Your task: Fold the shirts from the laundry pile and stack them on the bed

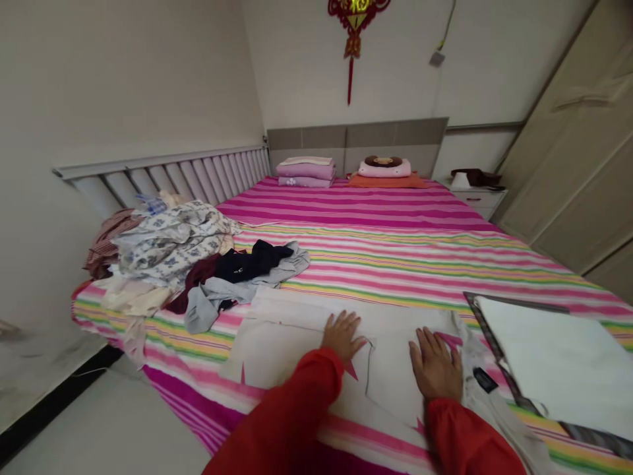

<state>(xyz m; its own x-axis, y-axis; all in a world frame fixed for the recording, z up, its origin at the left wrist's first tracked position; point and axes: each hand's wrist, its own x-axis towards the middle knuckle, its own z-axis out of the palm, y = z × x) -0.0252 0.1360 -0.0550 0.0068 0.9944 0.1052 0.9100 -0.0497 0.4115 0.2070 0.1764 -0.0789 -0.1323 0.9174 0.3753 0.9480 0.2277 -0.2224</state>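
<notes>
A white sheet-like piece [301, 353], apparently cloth, lies flat on the bed's near edge, with pink pointed shapes and thin dark lines on it. My left hand [341, 335] rests palm down near its middle, fingers spread. Flat on its right part is my right hand [436, 364], fingers stretched out and holding nothing. Just right of that hand lies a crumpled pale grey garment [477, 409] with a dark label. It reaches toward the near edge, and my right sleeve hides part of it.
Left on the striped bed [376, 257] are a heap of clothes [173, 241], a dark garment [252, 260] and a grey garment [232, 290]. A white panel with a dark border [558, 356] lies right. Behind are folded lilac bedding [305, 171] and a nightstand [479, 198].
</notes>
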